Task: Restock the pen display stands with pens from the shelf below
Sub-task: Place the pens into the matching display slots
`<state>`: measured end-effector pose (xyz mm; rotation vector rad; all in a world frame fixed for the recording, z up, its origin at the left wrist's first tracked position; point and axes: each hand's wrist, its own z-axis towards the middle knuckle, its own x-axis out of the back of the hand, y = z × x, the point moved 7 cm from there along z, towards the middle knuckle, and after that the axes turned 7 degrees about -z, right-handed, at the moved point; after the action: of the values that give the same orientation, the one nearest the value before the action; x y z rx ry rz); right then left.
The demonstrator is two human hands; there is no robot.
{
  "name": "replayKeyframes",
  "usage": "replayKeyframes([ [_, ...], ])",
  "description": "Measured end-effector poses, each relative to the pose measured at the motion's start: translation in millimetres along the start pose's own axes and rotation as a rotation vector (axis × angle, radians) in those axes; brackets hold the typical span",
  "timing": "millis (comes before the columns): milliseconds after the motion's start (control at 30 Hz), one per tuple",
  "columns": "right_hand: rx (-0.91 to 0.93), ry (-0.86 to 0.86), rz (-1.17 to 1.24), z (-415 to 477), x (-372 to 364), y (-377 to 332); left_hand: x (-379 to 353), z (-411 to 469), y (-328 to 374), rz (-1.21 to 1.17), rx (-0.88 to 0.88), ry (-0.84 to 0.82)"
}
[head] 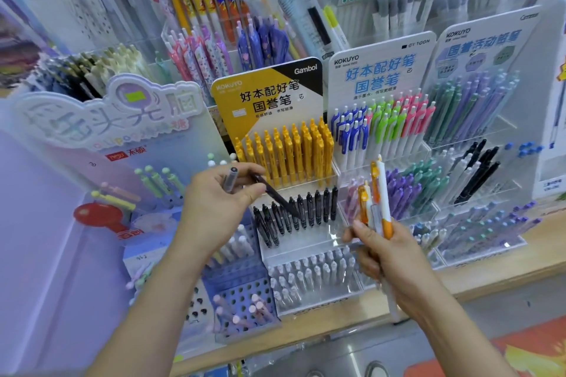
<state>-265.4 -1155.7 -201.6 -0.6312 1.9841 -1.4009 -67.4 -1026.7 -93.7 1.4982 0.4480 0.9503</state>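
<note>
My left hand holds two pens: a dark pen pinched between fingers and slanting down toward the row of black pens, and a grey translucent pen upright in the palm. My right hand grips a bunch of several orange-and-white pens, tips pointing up. Both hands hover in front of the yellow-and-black Kokuyo stand, which carries a row of yellow pens, the black row below it and a row of white pens at the front.
To the right stand two more Kokuyo displays with blue, green, pink, purple and black pens. A lilac stand and a perforated blue holder sit on the left. The wooden shelf edge runs below. Packaged pens hang behind.
</note>
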Motion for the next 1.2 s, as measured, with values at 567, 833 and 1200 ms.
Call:
replayKeyframes([
  [567,-0.063,-0.027,-0.091,-3,-2,7,-44,-1,-65,0.652,-0.114,-0.289],
  [833,-0.114,-0.06,-0.024,-5,-8,13,-44,3,-60,0.753,-0.208,-0.222],
  [1200,-0.213,-0.249,0.348,-13,-30,10,-51,8,-64,0.88,-0.285,-0.267],
])
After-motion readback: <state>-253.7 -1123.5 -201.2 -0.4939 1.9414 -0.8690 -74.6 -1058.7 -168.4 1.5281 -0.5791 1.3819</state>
